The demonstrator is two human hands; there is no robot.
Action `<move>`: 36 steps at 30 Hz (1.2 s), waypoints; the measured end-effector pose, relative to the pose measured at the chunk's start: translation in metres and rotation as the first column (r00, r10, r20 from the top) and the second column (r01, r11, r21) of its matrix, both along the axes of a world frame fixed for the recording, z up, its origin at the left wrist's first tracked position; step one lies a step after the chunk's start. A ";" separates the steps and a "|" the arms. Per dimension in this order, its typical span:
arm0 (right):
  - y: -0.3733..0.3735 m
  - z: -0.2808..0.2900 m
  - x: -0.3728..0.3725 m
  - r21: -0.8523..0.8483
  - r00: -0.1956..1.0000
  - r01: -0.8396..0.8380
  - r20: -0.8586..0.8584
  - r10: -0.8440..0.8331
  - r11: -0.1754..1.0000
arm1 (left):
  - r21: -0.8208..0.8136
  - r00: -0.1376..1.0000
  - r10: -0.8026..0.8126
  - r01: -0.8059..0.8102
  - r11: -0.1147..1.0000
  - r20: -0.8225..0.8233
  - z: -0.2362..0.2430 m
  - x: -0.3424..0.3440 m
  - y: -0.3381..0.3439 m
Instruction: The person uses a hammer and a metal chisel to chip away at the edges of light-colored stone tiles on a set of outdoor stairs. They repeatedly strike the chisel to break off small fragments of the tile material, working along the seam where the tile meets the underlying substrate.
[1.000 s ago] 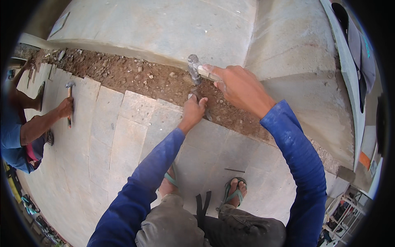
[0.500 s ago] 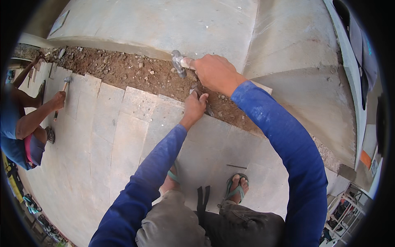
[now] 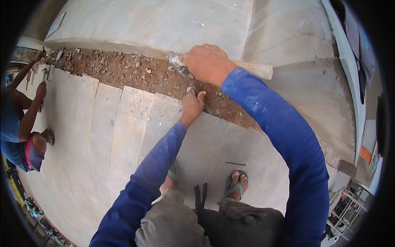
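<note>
My right hand (image 3: pixel 208 65) is closed around the handle of a hammer (image 3: pixel 178 64). The metal head, slightly blurred, juts out on its left, and the pale wooden handle end shows past my wrist on the right. Below and apart from that head, my left hand (image 3: pixel 192 106) grips a short metal chisel (image 3: pixel 190 89) at the edge of the paving. The chisel's top pokes above my fingers, and part of it shows under the hand. Both hands are over a strip of brown soil and rubble (image 3: pixel 135 73) between the paving slabs (image 3: pixel 131 123) and a raised concrete slab (image 3: pixel 164 24).
At the far left a co-worker (image 3: pixel 14 119) crouches with a hammer (image 3: pixel 44 74) in one hand, the other hand at the soil strip. A thin dark rod (image 3: pixel 235 163) lies near my sandalled foot (image 3: pixel 236 185). A metal rack (image 3: pixel 349 208) stands at lower right.
My right hand and the hammer have shifted slightly up and left, and the handle end shows more. My left hand stays nearly in place. The co-worker's hammer has moved toward the soil strip.
</note>
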State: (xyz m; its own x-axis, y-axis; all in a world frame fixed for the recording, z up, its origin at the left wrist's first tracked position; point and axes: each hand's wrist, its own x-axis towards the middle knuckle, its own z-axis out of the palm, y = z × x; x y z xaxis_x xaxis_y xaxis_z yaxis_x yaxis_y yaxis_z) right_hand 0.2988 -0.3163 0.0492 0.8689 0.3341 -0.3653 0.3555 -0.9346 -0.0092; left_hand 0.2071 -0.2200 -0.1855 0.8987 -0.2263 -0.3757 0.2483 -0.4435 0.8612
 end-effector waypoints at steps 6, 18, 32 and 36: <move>-0.003 -0.003 -0.015 0.182 0.996 0.092 -0.036 -0.086 0.979 | 0.017 1.000 0.008 -0.008 1.000 0.006 0.009 0.002 0.002; -0.008 -0.034 -0.008 -0.050 0.997 -0.075 0.008 0.075 0.996 | 0.040 0.999 -0.043 0.043 0.998 -0.008 0.020 -0.004 -0.009; 0.003 0.001 -0.005 0.149 0.981 0.126 0.128 -0.146 0.981 | 0.071 0.999 -0.033 0.034 0.997 -0.020 0.018 -0.004 -0.004; -0.023 -0.041 -0.030 -0.022 0.999 0.044 -0.015 -0.045 0.999 | -0.035 0.994 -0.062 0.059 0.998 -0.088 0.033 -0.011 -0.017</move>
